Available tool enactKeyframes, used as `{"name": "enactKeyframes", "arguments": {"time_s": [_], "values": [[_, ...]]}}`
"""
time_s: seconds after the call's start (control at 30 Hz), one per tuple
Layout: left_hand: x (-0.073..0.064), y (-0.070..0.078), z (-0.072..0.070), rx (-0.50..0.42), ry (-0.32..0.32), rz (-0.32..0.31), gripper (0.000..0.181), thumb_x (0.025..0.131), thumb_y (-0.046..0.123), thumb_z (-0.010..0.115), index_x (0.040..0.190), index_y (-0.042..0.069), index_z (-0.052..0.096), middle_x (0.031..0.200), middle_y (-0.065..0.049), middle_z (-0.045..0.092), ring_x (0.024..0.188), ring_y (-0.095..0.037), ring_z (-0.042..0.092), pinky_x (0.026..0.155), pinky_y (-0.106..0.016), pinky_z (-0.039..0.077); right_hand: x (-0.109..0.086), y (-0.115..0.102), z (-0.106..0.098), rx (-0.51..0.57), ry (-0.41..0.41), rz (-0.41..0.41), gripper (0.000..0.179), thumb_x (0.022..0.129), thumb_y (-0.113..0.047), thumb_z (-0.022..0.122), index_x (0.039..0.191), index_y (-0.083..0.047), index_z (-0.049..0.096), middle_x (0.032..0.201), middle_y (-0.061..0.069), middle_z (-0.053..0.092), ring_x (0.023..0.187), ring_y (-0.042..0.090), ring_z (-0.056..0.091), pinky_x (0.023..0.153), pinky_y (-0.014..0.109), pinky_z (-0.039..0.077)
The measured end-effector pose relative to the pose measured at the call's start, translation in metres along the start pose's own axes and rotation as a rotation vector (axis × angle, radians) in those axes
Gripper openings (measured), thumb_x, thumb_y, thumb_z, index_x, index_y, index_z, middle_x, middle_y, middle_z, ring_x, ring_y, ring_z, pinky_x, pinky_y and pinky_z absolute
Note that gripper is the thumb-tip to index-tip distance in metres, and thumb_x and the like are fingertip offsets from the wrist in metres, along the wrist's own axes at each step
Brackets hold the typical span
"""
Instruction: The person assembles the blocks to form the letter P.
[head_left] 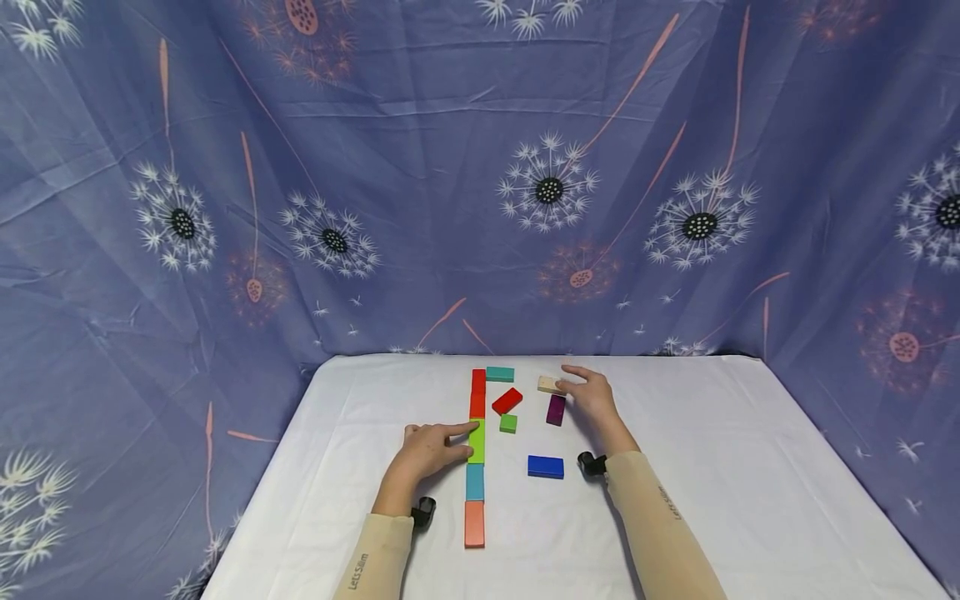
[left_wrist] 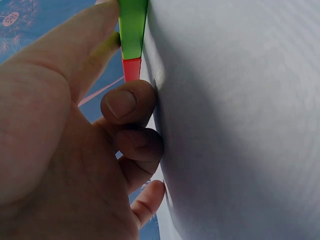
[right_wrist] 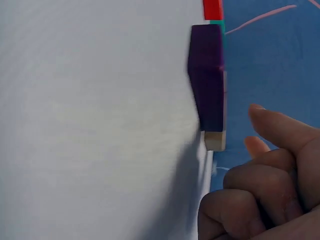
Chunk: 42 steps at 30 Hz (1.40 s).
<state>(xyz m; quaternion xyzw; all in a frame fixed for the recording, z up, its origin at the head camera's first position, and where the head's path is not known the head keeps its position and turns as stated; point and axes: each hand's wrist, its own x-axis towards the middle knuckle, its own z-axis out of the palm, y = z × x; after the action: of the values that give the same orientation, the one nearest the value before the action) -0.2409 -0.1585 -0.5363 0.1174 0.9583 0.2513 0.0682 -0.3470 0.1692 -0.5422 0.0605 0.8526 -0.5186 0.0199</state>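
In the head view my left hand touches a lime green block with index finger and thumb, both along its left part. The left wrist view shows the same green block at the fingertips, other fingers bent against the cloth. The green block lies in a straight column between a red block and a light blue block. My right hand has thumb and index finger spread around a beige block. In the right wrist view a purple block partly hides the beige block.
An orange-red block ends the column nearest me. Right of it lie a teal block, a tilted red block, a small green cube and a dark blue block. A patterned curtain hangs behind the white-covered table.
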Motion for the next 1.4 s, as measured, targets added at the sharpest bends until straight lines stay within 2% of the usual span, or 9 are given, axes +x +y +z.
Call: {"name": "enactKeyframes", "arguments": {"time_s": [0.27, 0.57, 0.73, 0.93, 1.07, 1.17, 1.27, 1.4], "values": [[0.001, 0.0, -0.001, -0.004, -0.002, -0.002, 0.053, 0.094, 0.045, 0.077, 0.145, 0.038, 0.066, 0.073, 0.007, 0.065, 0.089, -0.015, 0.065, 0.091, -0.044, 0.031, -0.001, 0.008, 0.003, -0.036, -0.014, 0.032, 0.047, 0.096, -0.016, 0.073, 0.142, -0.005, 0.067, 0.162, 0.029, 0.044, 0.156, 0.05, 0.033, 0.126, 0.063, 0.029], [0.001, 0.0, -0.001, 0.003, 0.0, -0.001, 0.053, 0.094, 0.044, 0.077, 0.145, 0.037, 0.066, 0.074, 0.004, 0.068, 0.095, -0.021, 0.069, 0.09, -0.044, 0.031, 0.004, 0.011, 0.004, -0.087, -0.004, 0.042, 0.046, 0.097, -0.019, 0.073, 0.141, -0.007, 0.068, 0.161, 0.028, 0.048, 0.153, 0.048, 0.039, 0.125, 0.062, 0.032], [0.001, -0.001, 0.0, 0.001, 0.003, 0.001, 0.052, 0.094, 0.044, 0.077, 0.145, 0.038, 0.067, 0.092, -0.002, 0.079, 0.107, -0.025, 0.072, 0.09, -0.043, 0.031, 0.003, 0.013, 0.005, -0.114, 0.003, 0.054, 0.046, 0.097, -0.02, 0.074, 0.14, -0.006, 0.068, 0.159, 0.03, 0.048, 0.152, 0.049, 0.04, 0.124, 0.062, 0.032], [0.0, 0.0, 0.0, -0.007, 0.003, -0.001, 0.052, 0.094, 0.044, 0.077, 0.145, 0.039, 0.067, 0.097, -0.002, 0.08, 0.11, -0.027, 0.072, 0.09, -0.044, 0.03, 0.004, 0.012, 0.004, -0.129, 0.006, 0.077, 0.046, 0.097, -0.021, 0.074, 0.14, -0.005, 0.068, 0.16, 0.03, 0.047, 0.152, 0.05, 0.039, 0.124, 0.063, 0.032], [0.0, 0.0, 0.0, -0.012, 0.011, -0.009, 0.052, 0.093, 0.044, 0.077, 0.144, 0.038, 0.067, 0.115, -0.006, 0.081, 0.111, -0.026, 0.071, 0.089, -0.043, 0.03, 0.003, 0.011, 0.005, -0.126, 0.01, 0.067, 0.044, 0.097, -0.02, 0.074, 0.137, -0.004, 0.07, 0.157, 0.03, 0.051, 0.149, 0.049, 0.043, 0.122, 0.062, 0.034], [-0.001, -0.001, 0.001, -0.01, 0.007, -0.012, 0.052, 0.094, 0.044, 0.077, 0.145, 0.038, 0.067, 0.1, -0.004, 0.08, 0.098, -0.021, 0.07, 0.091, -0.045, 0.031, 0.004, 0.012, 0.005, -0.117, 0.014, 0.062, 0.041, 0.097, -0.02, 0.075, 0.134, -0.002, 0.072, 0.154, 0.03, 0.054, 0.148, 0.048, 0.045, 0.122, 0.061, 0.035], [-0.001, -0.001, 0.001, -0.011, -0.006, -0.014, 0.053, 0.094, 0.044, 0.075, 0.146, 0.038, 0.066, 0.076, 0.003, 0.067, 0.082, -0.014, 0.062, 0.094, -0.047, 0.031, 0.005, 0.015, 0.005, -0.11, 0.016, 0.062, 0.039, 0.097, -0.019, 0.074, 0.132, -0.002, 0.074, 0.153, 0.029, 0.056, 0.149, 0.047, 0.045, 0.122, 0.061, 0.035], [-0.001, 0.0, 0.001, -0.023, -0.006, -0.009, 0.053, 0.094, 0.043, 0.075, 0.146, 0.038, 0.066, 0.07, 0.006, 0.059, 0.074, -0.01, 0.055, 0.095, -0.048, 0.031, 0.006, 0.017, 0.004, -0.109, 0.026, 0.043, 0.038, 0.095, -0.018, 0.075, 0.129, -0.001, 0.075, 0.15, 0.029, 0.058, 0.148, 0.047, 0.046, 0.122, 0.061, 0.035]]}}
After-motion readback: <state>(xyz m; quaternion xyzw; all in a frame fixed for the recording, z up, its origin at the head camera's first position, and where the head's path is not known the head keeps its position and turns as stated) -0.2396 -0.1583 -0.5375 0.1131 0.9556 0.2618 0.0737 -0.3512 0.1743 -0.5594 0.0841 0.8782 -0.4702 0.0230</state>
